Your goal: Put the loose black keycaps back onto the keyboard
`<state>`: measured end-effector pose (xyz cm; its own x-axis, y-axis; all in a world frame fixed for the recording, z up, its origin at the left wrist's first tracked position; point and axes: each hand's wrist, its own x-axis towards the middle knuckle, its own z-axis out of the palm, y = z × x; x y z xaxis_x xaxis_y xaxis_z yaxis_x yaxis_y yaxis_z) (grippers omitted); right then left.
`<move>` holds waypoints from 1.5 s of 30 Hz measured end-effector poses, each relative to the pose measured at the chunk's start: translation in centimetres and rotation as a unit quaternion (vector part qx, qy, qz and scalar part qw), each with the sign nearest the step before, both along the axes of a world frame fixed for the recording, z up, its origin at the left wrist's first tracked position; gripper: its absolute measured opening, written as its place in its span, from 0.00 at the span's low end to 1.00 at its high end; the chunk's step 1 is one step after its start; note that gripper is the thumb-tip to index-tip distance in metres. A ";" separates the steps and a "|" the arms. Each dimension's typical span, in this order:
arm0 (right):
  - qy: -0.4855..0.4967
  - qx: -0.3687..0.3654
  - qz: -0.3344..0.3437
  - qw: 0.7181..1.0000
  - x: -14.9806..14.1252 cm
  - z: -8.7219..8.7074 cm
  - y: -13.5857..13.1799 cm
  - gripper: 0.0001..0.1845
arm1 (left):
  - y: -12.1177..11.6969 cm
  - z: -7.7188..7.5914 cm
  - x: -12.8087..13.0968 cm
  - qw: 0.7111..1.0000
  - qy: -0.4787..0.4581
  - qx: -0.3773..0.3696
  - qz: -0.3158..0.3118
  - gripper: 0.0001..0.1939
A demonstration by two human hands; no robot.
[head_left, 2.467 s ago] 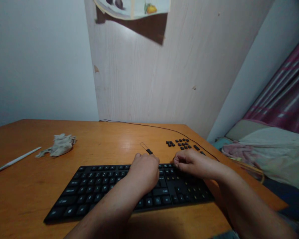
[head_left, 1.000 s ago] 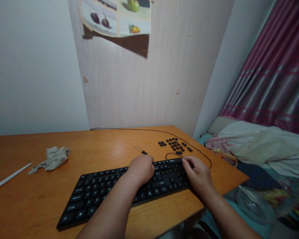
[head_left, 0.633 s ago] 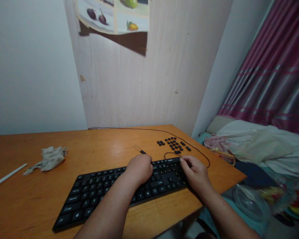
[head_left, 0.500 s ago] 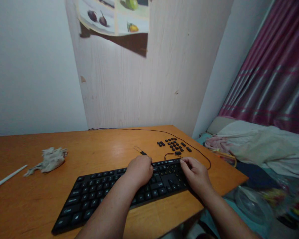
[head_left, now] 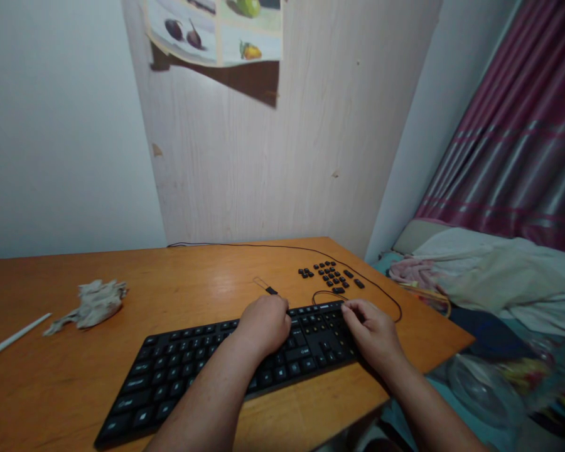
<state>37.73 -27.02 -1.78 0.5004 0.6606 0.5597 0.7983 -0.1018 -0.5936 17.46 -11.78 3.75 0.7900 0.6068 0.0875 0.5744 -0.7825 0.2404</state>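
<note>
A black keyboard lies at a slant on the wooden table. My left hand rests over its upper middle, fingers curled down by the back edge and partly hidden. At the right end, my right hand grips the keyboard's corner, thumb on top and fingers curled round the side. Several keys are off in the number pad and the block beside it, leaving bare spots. Loose black keycaps lie in a group behind the keyboard. Just beyond my left hand is a keycap puller with a thin wire loop.
A thin black cable runs along the wall and curves round the keycaps. A crumpled greyish cloth and a white stick lie at the left of the wooden table. Right of the table are bedding and a clear plastic container.
The view has shifted very slightly. Both hands stay in the same places on the keyboard, and nothing else has visibly moved.
</note>
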 end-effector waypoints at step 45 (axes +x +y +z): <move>-0.001 -0.019 0.013 1.000 -0.1 0.2 -0.1 0.13 | -0.2 -0.1 -0.1 1.000 0.002 0.011 0.004 0.15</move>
